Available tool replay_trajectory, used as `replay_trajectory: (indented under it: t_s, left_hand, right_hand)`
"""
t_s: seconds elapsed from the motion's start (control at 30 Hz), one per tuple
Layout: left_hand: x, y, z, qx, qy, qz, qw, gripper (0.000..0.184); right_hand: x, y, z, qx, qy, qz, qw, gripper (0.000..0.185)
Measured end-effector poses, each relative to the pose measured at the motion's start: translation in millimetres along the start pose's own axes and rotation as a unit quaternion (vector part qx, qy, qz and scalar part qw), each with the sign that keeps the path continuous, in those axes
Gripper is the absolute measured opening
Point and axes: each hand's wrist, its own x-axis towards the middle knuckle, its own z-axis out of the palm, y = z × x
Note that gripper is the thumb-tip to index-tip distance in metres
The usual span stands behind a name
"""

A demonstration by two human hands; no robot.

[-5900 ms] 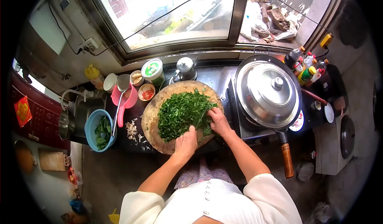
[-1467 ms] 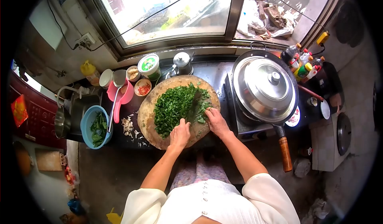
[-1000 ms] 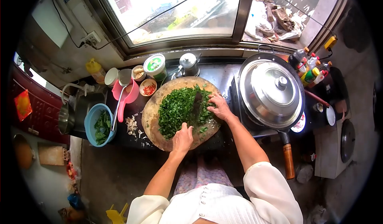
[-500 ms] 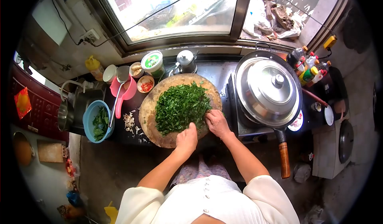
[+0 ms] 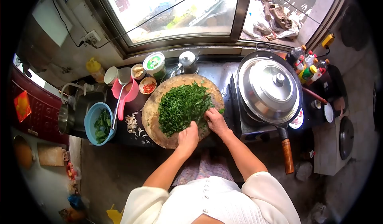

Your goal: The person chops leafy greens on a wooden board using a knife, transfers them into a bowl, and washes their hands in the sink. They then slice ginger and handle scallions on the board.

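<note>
A heap of chopped leafy greens [image 5: 181, 106] covers much of a round wooden chopping board [image 5: 153, 134]. My left hand [image 5: 188, 137] is closed at the heap's near edge, one finger pointing forward; what it grips is hidden beneath it. Just to its right, my right hand [image 5: 216, 121] has its fingers curled down on the greens at the board's right edge. Bits of green leaf stick out beside those fingers. Both hands are close together, low over the board.
A lidded wok [image 5: 265, 90] sits on the stove at right, its wooden handle [image 5: 287, 156] pointing towards me. Left of the board are a blue bowl [image 5: 88, 122] of leaves, a pink scoop [image 5: 121, 108], a dish of chopped red chilli [image 5: 148, 87] and garlic scraps [image 5: 131, 123].
The view has shifted slightly. My hands stay at the near right of the heap, and more green leaf shows beside my right fingers. My left hand's pointing finger is less raised.
</note>
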Motion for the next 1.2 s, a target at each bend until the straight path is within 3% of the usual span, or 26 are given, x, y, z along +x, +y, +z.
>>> replay_trajectory:
  t_s: [0.13, 0.3, 0.43, 0.63, 0.83, 0.97, 1.2]
  left_hand:
    - [18, -6, 4, -0.007, 0.044, 0.005, 0.999, 0.019]
    - [0, 1, -15, -0.013, 0.052, 0.034, 0.998, 0.019]
    - [15, 3, 9, -0.022, 0.01, 0.021, 0.999, 0.018]
    - [14, -3, -8, -0.043, 0.03, 0.023, 0.998, 0.019]
    - [13, 3, 14, -0.028, 0.029, 0.046, 0.998, 0.019]
    - [17, -6, 6, -0.051, 0.033, 0.004, 0.998, 0.023]
    - [1, 0, -24, -0.059, 0.048, -0.004, 0.997, 0.023]
  right_hand:
    - [-2, 0, -7, -0.041, 0.019, -0.069, 0.997, 0.017]
    - [-7, -5, -8, -0.052, 0.028, -0.026, 0.998, 0.016]
    - [-5, -5, -3, -0.062, 0.01, 0.011, 0.998, 0.017]
    - [-7, -3, -9, -0.065, 0.048, -0.058, 0.995, 0.019]
    - [-11, -3, -3, -0.063, 0.016, 0.016, 0.998, 0.02]
    - [-12, -13, -17, -0.11, 0.069, -0.072, 0.989, 0.028]
    - [-15, -8, 9, -0.032, 0.039, 0.047, 0.998, 0.026]
